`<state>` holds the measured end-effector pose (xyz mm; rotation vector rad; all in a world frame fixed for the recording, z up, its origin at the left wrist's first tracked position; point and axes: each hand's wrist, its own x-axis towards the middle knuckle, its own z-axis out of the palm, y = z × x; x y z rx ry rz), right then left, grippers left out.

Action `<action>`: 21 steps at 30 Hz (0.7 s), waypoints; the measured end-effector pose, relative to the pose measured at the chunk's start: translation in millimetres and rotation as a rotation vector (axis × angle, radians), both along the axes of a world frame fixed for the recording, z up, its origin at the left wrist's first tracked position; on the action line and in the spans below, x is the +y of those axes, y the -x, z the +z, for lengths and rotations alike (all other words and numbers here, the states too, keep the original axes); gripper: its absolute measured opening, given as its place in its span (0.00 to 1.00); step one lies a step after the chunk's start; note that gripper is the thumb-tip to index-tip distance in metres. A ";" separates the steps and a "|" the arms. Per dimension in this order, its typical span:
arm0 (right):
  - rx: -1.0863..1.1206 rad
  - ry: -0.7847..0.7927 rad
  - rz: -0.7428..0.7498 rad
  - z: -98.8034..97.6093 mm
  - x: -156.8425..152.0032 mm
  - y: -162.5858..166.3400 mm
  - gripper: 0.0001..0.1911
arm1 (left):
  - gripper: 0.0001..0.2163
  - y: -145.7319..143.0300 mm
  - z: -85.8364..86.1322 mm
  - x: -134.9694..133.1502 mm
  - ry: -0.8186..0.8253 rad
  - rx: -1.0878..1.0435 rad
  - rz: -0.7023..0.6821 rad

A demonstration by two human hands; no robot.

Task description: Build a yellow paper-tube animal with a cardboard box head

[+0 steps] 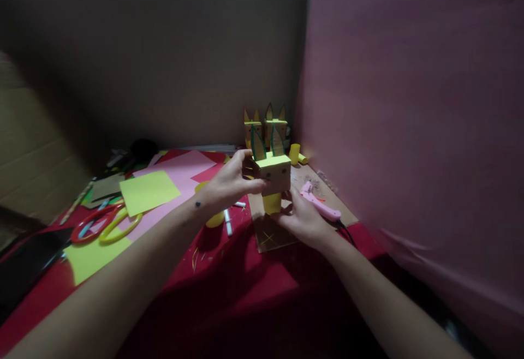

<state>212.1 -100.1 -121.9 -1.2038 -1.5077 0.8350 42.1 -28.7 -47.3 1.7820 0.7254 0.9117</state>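
A cardboard animal figure (278, 179) stands upright in front of me, with a box head, a yellow top, two dark eye spots and two green-edged pointed ears. Under the head is a yellow paper tube (272, 204). My left hand (229, 179) grips the head's left side, thumb on the front face. Around the tube's right side, low down, curl the fingers of my right hand (303, 218), partly hidden. A brown cardboard sheet (272, 236) lies beneath. A pink glue gun (323, 205) rests on it, right of my right hand.
Two similar eared figures (275, 129) stand behind, near the wall. Yellow tubes (294, 154) are at the back right, and another yellow tube (215, 220) is under my left wrist. Red-handled scissors (92, 225), yellow-handled scissors (118, 228) and coloured paper (149, 191) cover the left. A pink sheet (409, 102) hangs at right.
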 end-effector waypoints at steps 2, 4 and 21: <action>-0.010 -0.022 -0.034 -0.9 -9.6 -7.4 0.31 | 0.26 1.5 -1.4 1.0 -0.009 0.014 -0.015; 0.023 -0.013 -0.142 -2.6 -16.4 -14.8 0.31 | 0.26 1.0 -4.9 2.1 -0.016 0.025 -0.034; 0.162 0.024 0.078 25.8 23.2 -30.4 0.52 | 0.35 -4.4 -24.3 0.7 -0.060 0.025 -0.096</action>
